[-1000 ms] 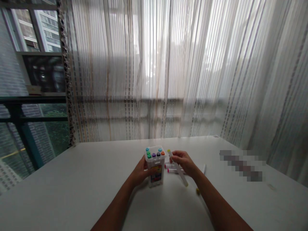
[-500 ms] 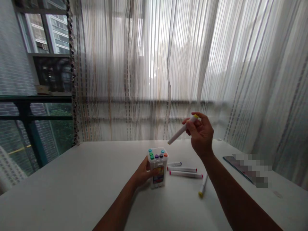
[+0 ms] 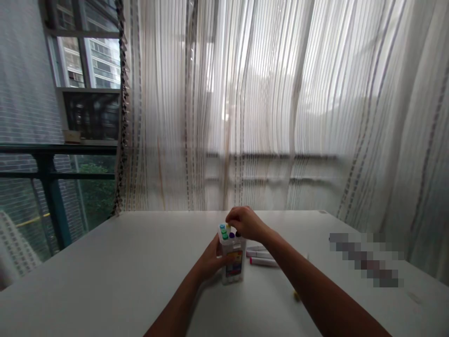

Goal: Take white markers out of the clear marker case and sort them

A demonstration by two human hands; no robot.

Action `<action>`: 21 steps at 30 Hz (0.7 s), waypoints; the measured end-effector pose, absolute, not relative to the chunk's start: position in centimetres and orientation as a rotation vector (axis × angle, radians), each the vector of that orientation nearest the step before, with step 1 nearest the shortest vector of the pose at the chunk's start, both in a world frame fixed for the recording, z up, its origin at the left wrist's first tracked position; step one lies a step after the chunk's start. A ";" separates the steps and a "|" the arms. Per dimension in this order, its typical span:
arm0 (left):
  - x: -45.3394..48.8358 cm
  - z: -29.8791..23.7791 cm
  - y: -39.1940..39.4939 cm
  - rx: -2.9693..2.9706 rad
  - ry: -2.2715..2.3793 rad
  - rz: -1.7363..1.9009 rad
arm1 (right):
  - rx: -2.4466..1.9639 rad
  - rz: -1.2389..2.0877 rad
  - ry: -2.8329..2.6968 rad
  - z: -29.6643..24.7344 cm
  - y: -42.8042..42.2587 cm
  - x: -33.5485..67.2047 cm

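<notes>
While your left hand (image 3: 212,260) grasps the clear, upright rectangular plastic box (image 3: 234,267), your right hand (image 3: 246,223) seemingly pinches a pale yellow-ended marker (image 3: 228,226) at its open top, apparently an insertion step calling for straight lowering beside the green-capped markers (image 3: 225,233), then release.

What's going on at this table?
A person's left hand holds a clear box upright on the table, with coloured-end markers inside. The right hand is at its top, over a yellow-ended marker; its grip is hard to see. Loose markers lie to the right.
</notes>
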State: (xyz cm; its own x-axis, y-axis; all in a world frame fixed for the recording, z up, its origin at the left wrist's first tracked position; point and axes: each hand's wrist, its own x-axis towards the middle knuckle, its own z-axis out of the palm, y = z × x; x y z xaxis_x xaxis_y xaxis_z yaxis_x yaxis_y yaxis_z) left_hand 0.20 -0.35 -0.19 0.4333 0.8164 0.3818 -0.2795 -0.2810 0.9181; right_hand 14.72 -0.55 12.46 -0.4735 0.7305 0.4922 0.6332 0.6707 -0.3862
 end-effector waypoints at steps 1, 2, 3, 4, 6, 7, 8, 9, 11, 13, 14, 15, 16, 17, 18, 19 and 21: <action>0.2 -0.2 -0.3 1.492 0.499 1.152 | -1.052 0.185 -2.260 12.4 -0.6 14.7; 0.2 -0.2 -0.4 1.490 0.498 1.154 | -1.058 0.180 -2.264 12.3 -0.5 14.7; 0.3 -0.1 -0.4 1.489 0.497 1.157 | -1.062 0.179 -2.261 12.2 -0.5 14.7; 0.3 0.0 -0.4 1.490 0.497 1.159 | -1.062 0.179 -2.255 12.1 -0.5 14.6; 0.3 0.1 -0.5 1.491 0.497 1.166 | -1.050 0.165 -2.249 11.8 -0.4 14.6; 0.3 0.1 -0.5 1.493 0.496 1.167 | -1.041 0.149 -2.248 11.8 -0.4 14.6; 0.3 0.0 -0.4 1.496 0.496 1.165 | -1.028 0.130 -2.245 11.7 -0.4 14.6; 0.3 0.0 -0.4 1.499 0.494 1.162 | -1.011 0.113 -2.240 11.7 -0.5 14.7; 0.3 -0.2 -0.3 1.502 0.487 1.150 | -0.967 0.093 -2.209 11.8 -0.6 15.0; 0.3 -0.3 -0.2 1.505 0.481 1.143 | -0.932 0.101 -2.131 11.9 -0.7 15.6; 0.3 -0.2 -0.2 1.506 0.479 1.142 | -0.923 0.113 -2.077 11.9 -0.8 16.0; 0.3 -0.2 -0.3 1.506 0.476 1.141 | -0.920 0.126 -2.017 11.8 -0.7 16.5; 0.3 -0.1 -0.3 1.504 0.473 1.138 | -0.922 0.139 -1.958 11.5 -0.7 17.0; 0.3 0.0 -0.4 1.501 0.472 1.136 | -0.928 0.151 -1.908 11.2 -0.6 17.5; 0.3 0.0 -0.5 1.497 0.471 1.134 | -0.939 0.161 -1.868 10.8 -0.5 18.0; 0.3 0.1 -0.5 1.493 0.470 1.134 | -0.956 0.171 -1.837 10.4 -0.4 18.5; 0.3 0.1 -0.6 1.492 0.466 1.137 | -0.998 0.191 -1.804 9.6 -0.2 19.2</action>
